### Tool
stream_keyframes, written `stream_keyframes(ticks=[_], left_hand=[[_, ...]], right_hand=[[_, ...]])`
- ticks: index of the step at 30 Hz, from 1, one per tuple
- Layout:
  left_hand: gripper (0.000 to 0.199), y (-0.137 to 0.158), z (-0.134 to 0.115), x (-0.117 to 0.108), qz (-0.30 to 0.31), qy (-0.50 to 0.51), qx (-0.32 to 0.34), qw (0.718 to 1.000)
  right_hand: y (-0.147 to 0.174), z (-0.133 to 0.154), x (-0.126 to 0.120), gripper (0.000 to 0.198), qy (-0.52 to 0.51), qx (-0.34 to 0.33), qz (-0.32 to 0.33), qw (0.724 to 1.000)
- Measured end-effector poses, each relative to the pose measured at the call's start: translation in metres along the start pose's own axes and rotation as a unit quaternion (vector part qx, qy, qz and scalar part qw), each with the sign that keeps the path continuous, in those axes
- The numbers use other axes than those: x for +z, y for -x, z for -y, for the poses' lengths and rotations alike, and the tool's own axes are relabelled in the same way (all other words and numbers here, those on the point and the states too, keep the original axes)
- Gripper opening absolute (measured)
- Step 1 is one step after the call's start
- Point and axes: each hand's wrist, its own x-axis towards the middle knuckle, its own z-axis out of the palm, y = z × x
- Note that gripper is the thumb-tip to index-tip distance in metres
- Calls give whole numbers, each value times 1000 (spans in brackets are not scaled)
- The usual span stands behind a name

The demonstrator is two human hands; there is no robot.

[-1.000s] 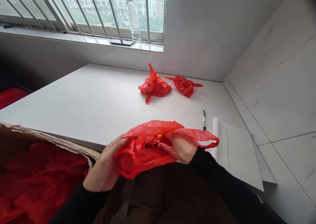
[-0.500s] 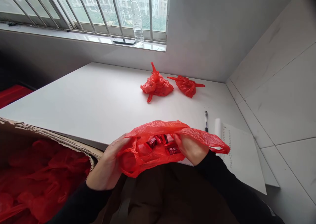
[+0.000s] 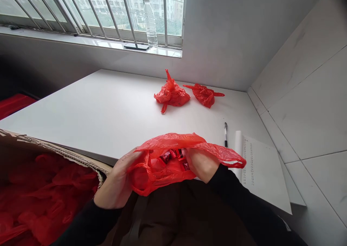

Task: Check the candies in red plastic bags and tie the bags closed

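The left hand grips an untied, gaping red plastic bag of wrapped packets before the right hand, whose hold inside is unclear, while two knotted bags beyond look finished.

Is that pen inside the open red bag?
No, the pen lies on the white table, outside the open red bag.

I see daylight from the barred, metal-framed window; soft sheen on flat white bench, top-right corner dark.
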Motion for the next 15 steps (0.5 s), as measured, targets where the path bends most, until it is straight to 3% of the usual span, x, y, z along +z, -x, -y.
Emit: stream_keyframes(ticks=[5, 9, 15], left_hand=[[10, 3, -1, 5, -25, 5, 10, 1000], [9, 4, -1, 8, -26, 33, 20, 999], [11, 5, -3, 9, -11, 32, 19, 999]], right_hand=[[-1, 14, -4, 29, 16, -20, 51, 998], [-1, 17, -3, 21, 57, 5, 90, 994], [-5, 21, -6, 31, 38, -30, 105, 993]])
